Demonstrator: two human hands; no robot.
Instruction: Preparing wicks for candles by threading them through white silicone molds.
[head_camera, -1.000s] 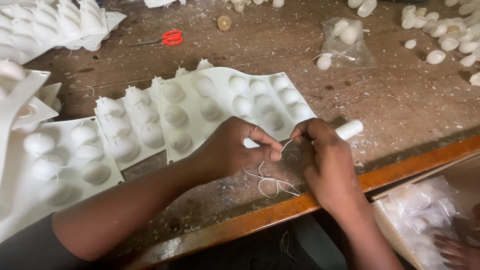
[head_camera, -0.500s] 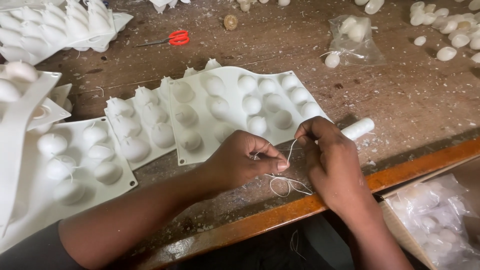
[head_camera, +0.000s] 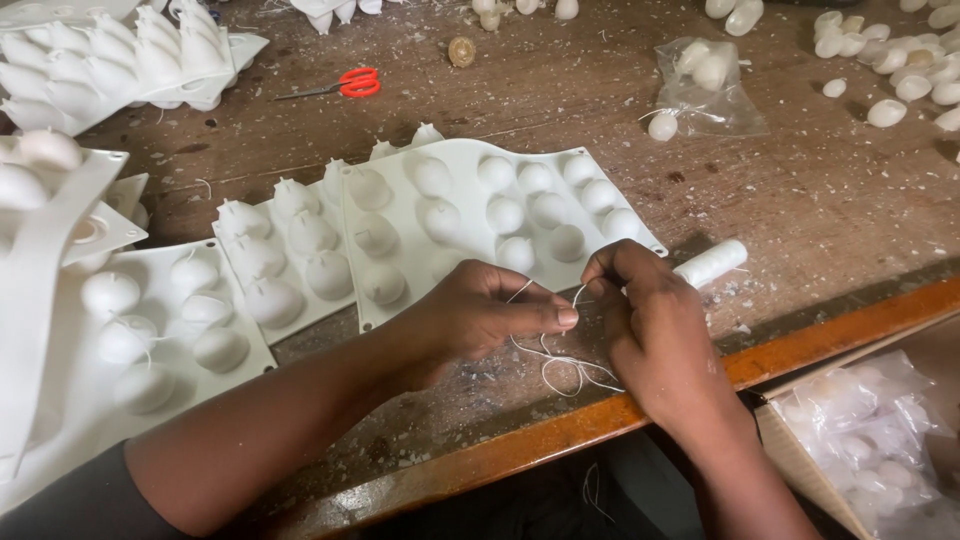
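My left hand (head_camera: 480, 318) and my right hand (head_camera: 650, 330) meet near the front edge of the wooden table (head_camera: 800, 200), both pinching a thin white thread (head_camera: 560, 365) that loops down between them. Just behind my right hand lies a white thread spool (head_camera: 712, 262) on its side. A white silicone mould (head_camera: 480, 215) with rounded cavities sits directly behind my hands, and two more moulds (head_camera: 285, 265) (head_camera: 150, 335) overlap to its left.
Red-handled scissors (head_camera: 345, 84) lie at the back. A clear bag (head_camera: 705, 85) of white egg-shaped pieces and several loose ones (head_camera: 890, 70) sit at the back right. More moulds (head_camera: 120, 60) are stacked far left. A box with plastic bags (head_camera: 865, 440) stands below the orange table edge (head_camera: 800, 345).
The view has shifted slightly. My fingers keep working the thread, with the left thumb and finger now pinching closer to the right hand.
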